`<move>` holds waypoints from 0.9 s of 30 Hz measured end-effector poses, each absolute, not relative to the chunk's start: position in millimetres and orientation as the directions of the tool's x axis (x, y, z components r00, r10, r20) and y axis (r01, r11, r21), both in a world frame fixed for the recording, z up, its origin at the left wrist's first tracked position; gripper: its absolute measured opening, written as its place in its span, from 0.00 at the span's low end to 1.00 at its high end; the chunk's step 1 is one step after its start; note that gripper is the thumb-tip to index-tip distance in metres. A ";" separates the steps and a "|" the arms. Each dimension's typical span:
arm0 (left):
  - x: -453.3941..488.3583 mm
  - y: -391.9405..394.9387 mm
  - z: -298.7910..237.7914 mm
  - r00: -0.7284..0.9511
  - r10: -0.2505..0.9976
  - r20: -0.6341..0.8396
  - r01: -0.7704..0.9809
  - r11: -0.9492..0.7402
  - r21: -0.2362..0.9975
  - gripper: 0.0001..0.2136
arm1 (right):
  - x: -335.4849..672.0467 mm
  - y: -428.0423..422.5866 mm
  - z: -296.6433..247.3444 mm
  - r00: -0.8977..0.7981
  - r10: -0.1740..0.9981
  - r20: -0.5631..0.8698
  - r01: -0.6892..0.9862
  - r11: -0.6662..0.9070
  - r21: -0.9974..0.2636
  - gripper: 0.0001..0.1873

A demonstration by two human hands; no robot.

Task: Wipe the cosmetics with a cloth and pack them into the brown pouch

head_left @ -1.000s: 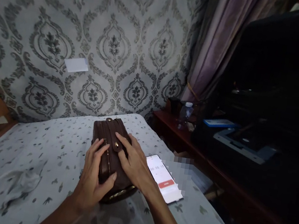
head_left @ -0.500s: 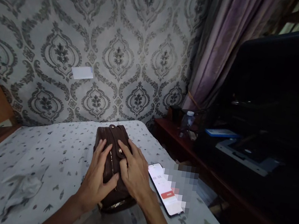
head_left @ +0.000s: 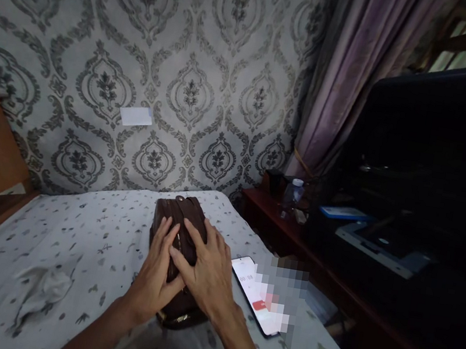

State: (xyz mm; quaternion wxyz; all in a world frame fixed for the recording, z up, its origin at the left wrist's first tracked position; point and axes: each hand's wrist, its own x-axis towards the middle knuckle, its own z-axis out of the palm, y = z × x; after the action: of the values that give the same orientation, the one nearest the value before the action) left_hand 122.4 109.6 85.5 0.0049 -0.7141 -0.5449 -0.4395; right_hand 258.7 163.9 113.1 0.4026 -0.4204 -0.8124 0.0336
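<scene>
the person's left grip, the left hand (head_left: 151, 282), is unclenched, its fingers laid long over the near left part of a brown bag (head_left: 186, 250) and its thumb spread apart; the right grip, the right hand (head_left: 212, 274), is likewise loose, fingers lying forward over the bag's right side. what has just changed is the gap between them: half a second ago the right thumb sat by the middle snap, and now it reaches across toward the left fingers, the right hand having slid inward so that this snap is covered. for the work, this brings both hands together over the gold zip (head_left: 179, 241) along the bag's top; in this dim light it is hard to tell whether thumb and finger touch or pinch anything small. the bag itself lies on the patterned sheet of the bed (head_left: 91, 234), between both hands. counted outward: two hands, one bag with two stretches of zip and one snap (head_left: 179, 198) showing at its far end, one lit phone (head_left: 248, 286) near the right hand, one crumpled cloth (head_left: 49, 285) to the left, one bottle (head_left: 289, 200) on the dark red counter (head_left: 257, 203), and one white card (head_left: 136, 116) against the wallpaper.
</scene>
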 end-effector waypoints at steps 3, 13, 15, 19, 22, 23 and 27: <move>113.7 105.8 87.9 0.098 0.796 0.597 0.752 -0.452 0.479 0.41 | 257.3 163.1 114.5 -0.329 0.714 0.618 0.681 0.633 -0.369 0.32; 81.5 97.5 104.5 0.148 0.847 0.511 0.543 -0.502 0.674 0.29 | 252.7 158.8 114.1 -0.351 0.632 0.691 0.711 0.660 -0.242 0.33; 72.8 105.5 111.6 0.152 0.849 0.507 0.523 -0.504 0.687 0.21 | 250.4 159.6 112.2 -0.336 0.619 0.710 0.704 0.666 -0.248 0.30; 45.4 150.1 126.4 -0.223 0.888 0.403 0.448 -0.274 0.851 0.22 | 247.7 161.8 106.1 -0.285 0.582 0.762 0.675 0.686 -0.271 0.26; 24.4 198.7 131.2 -0.444 0.872 0.204 0.400 -0.010 0.917 0.27 | 247.1 162.8 102.6 -0.255 0.561 0.788 0.652 0.701 -0.288 0.25; 19.0 213.8 131.4 -0.447 0.884 0.137 0.382 0.050 0.923 0.28 | 247.0 163.0 101.7 -0.248 0.555 0.794 0.647 0.705 -0.290 0.25; 6.1 256.2 129.6 -0.397 0.908 -0.133 0.306 0.268 0.913 0.28 | 247.0 163.4 98.8 -0.231 0.536 0.812 0.636 0.715 -0.291 0.24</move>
State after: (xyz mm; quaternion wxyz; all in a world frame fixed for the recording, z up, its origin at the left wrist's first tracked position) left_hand 6.1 256.2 129.6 -0.3489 -0.4242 -0.7157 -0.4314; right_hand 247.0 163.4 98.8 0.4944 -0.3743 -0.7829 -0.0502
